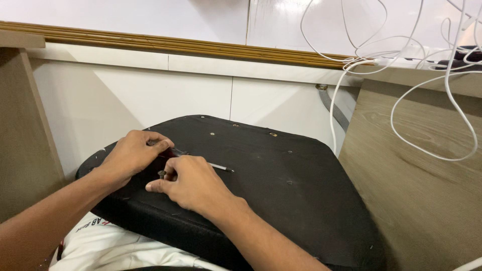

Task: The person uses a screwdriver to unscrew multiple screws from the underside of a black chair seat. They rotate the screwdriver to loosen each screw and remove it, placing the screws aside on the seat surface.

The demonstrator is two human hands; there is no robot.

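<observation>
A black padded seat panel (281, 170) lies upside down across my lap, with small screws and holes dotted over its underside. My left hand (131, 156) rests on its near-left part, fingers curled around the dark red handle of a screwdriver (219, 166) whose thin metal shaft sticks out to the right. My right hand (193, 183) lies just in front of it, thumb and forefinger pinched on a small dark screw (162, 173). The screwdriver's handle is mostly hidden by both hands.
A wood-grain panel (416, 190) stands to the right and another (22, 130) to the left. White cables (401, 55) hang tangled at the upper right, and a grey corrugated hose (334, 108) runs down the white wall behind the seat.
</observation>
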